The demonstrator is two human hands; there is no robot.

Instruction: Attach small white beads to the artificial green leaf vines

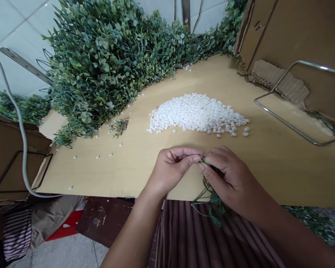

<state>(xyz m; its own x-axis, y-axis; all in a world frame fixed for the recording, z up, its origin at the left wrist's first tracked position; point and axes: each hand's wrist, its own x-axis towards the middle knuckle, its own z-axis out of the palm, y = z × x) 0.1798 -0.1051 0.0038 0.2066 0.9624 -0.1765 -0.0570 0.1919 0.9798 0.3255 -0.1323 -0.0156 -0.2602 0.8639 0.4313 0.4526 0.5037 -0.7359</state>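
Observation:
My right hand (226, 173) is closed around a green artificial plant stem (208, 186). Its leaves and thin stalks dangle below the fingers, over the table's front edge and my pleated skirt. My left hand (174, 165) pinches with thumb and forefinger right at the stem's upper end, its fingertips meeting those of the right hand. Whatever sits in that pinch is too small and covered to make out. Just beyond both hands lies a heap of small white plastic pieces (197, 111) on the tan tabletop (145, 163).
A big pile of artificial greenery (106, 63) lies along the tiled wall. One loose sprig (118, 127) and several stray white pieces are at left. Cardboard boxes (301, 41) with metal wire handles (287, 108) flank the table. A white cable (21, 126) hangs left, near another person's leg (51, 216).

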